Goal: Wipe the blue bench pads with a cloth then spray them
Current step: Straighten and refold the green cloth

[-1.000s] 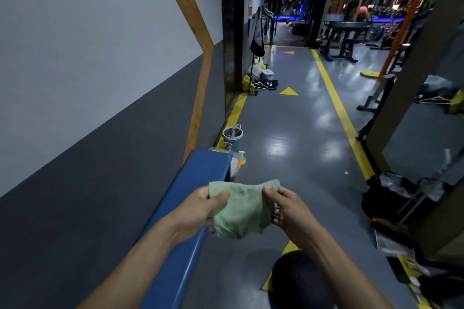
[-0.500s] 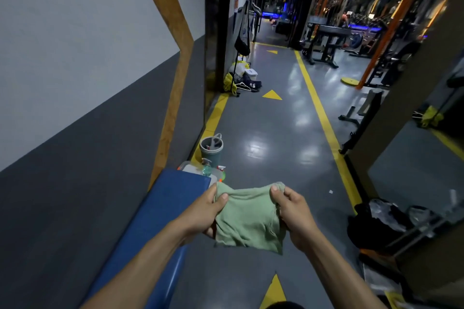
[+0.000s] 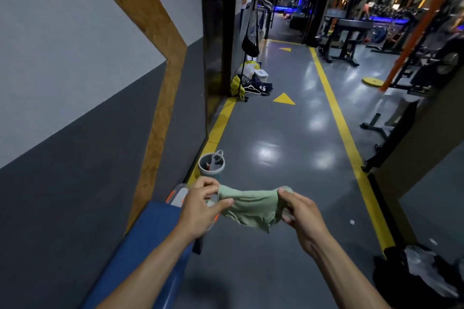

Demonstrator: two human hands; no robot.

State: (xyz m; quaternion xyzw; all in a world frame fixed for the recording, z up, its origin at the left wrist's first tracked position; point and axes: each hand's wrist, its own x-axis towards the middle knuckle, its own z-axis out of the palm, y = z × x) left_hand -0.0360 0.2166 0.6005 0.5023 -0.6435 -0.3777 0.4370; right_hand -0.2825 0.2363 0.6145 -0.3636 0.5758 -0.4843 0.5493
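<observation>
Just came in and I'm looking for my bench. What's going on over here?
A person is holding a green cloth stretched between both hands: the left hand pinches one end and the right hand the other. The cloth is in the air beside the blue bench pad, not touching it. A grey bucket stands on the floor beyond.

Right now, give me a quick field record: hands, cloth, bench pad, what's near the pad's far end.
left hand: pinches the cloth's left end
right hand: pinches the cloth's right end
cloth: green, stretched between both hands, in the air, off the pad
blue bench pad: along the wall, under the left forearm
grey bucket: on the floor past the pad's far end
wiping: not under way
</observation>
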